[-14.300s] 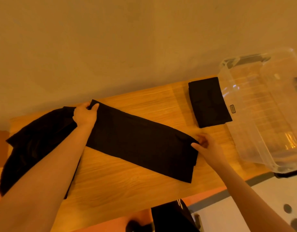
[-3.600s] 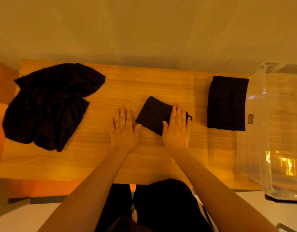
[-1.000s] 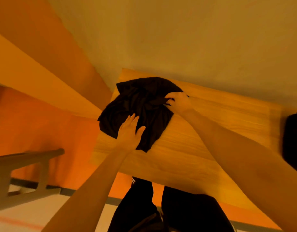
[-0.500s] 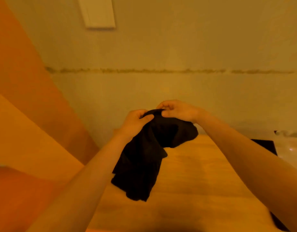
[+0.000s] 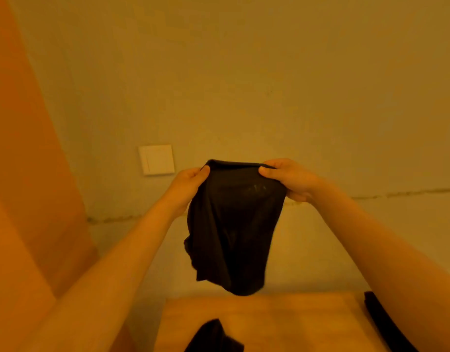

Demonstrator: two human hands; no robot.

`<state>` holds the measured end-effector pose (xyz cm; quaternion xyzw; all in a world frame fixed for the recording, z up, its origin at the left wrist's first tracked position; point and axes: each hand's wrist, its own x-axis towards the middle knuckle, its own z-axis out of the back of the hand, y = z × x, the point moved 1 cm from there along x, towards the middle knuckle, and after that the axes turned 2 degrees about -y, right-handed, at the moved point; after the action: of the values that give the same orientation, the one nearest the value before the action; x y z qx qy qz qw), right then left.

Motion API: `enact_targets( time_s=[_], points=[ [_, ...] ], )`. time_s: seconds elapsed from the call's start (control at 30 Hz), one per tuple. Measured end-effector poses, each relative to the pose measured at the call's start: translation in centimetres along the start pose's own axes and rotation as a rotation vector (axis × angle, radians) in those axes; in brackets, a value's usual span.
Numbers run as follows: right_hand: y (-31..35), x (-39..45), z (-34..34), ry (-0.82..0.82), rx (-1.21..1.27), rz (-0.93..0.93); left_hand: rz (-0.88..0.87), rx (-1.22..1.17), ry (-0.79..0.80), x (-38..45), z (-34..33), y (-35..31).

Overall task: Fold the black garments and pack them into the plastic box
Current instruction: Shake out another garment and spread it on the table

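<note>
A black garment (image 5: 231,232) hangs in the air in front of the wall, its lower end a little above the wooden table (image 5: 282,323). My left hand (image 5: 188,184) pinches its top edge at the left corner. My right hand (image 5: 287,179) pinches the same edge at the right corner. Another crumpled black garment (image 5: 213,336) lies on the table at the bottom edge of the view. At the far right, part of a folded black garment (image 5: 381,323) shows. The plastic box is out of view.
A white wall switch (image 5: 156,160) is on the beige wall behind my left hand. An orange panel (image 5: 23,174) fills the left side. The table's left edge lies below my left forearm.
Both hands have raised the black garment higher and moved apart along its top edge, so it now hangs spread between them. The camera has tilted up towards the wall.
</note>
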<state>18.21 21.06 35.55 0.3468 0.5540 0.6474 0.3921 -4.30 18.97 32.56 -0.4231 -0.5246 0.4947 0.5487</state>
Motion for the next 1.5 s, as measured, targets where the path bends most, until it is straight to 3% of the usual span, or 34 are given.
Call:
enact_targets(
  time_s=[0.1, 0.23, 0.4, 0.5, 0.57, 0.67, 0.8, 0.93, 1.0, 1.07, 1.1, 1.17, 1.3, 1.43, 1.5],
  points=[
    [3.2, -0.3, -0.6, -0.025, 0.100, -0.011, -0.008, 0.113, -0.080, 0.5, -0.5, -1.5],
    [6.4, 0.8, -1.6, -0.239, 0.266, -0.081, -0.237, 0.091, -0.340, 0.3, -3.0, -5.4],
    [9.0, 2.3, -2.8, -0.415, 0.314, -0.077, -0.182, 0.165, -0.209, -1.7, -7.4, -7.5],
    [10.2, 2.5, -2.3, -0.432, 0.364, -0.095, -0.115, 0.224, -0.248, -1.1, -7.6, -6.4],
    [10.6, 2.5, -1.4, -0.442, 0.347, -0.095, -0.113, 0.143, -0.229, -0.5, -7.1, -6.2],
    [11.0, 2.1, 0.4, -0.497, 0.197, -0.088, -0.163, 0.075, -0.183, -0.1, -6.0, -6.8],
    [11.1, 1.8, 3.1, -0.668, -0.125, -0.031, -0.277, 0.188, -0.089, 1.3, -4.9, -9.3],
    [10.8, 1.4, 4.6, -0.805, -0.493, 0.253, -0.274, 0.174, -0.013, 2.9, -4.8, -12.4],
    [10.8, 0.9, 3.5, -0.588, -0.488, 0.418, -0.283, 0.196, 0.012, 3.4, -5.0, -13.9],
    [10.2, 1.2, 1.9, -0.206, -0.359, 0.405, -0.327, 0.271, 0.049, 3.8, -5.2, -15.0],
    [9.7, 1.4, 1.4, -0.094, -0.355, 0.369, -0.356, 0.336, 0.066, 3.9, -5.2, -15.4],
    [8.8, 1.9, 1.4, -0.120, -0.412, 0.340, -0.405, 0.445, 0.086, 4.3, -4.5, -16.0],
    [8.8, 2.4, 2.6, -0.216, -0.196, 0.377, -0.399, 0.501, 0.153, 4.4, -1.4, -16.8],
    [9.8, 3.0, 2.7, -0.300, -0.169, 0.443, -0.217, 0.730, 0.298, 3.7, 1.7, -17.0],
    [10.1, 3.3, 3.7, -0.406, -0.150, 0.492, -0.113, 0.743, 0.298, 3.6, 3.9, -16.5]
  ],
)
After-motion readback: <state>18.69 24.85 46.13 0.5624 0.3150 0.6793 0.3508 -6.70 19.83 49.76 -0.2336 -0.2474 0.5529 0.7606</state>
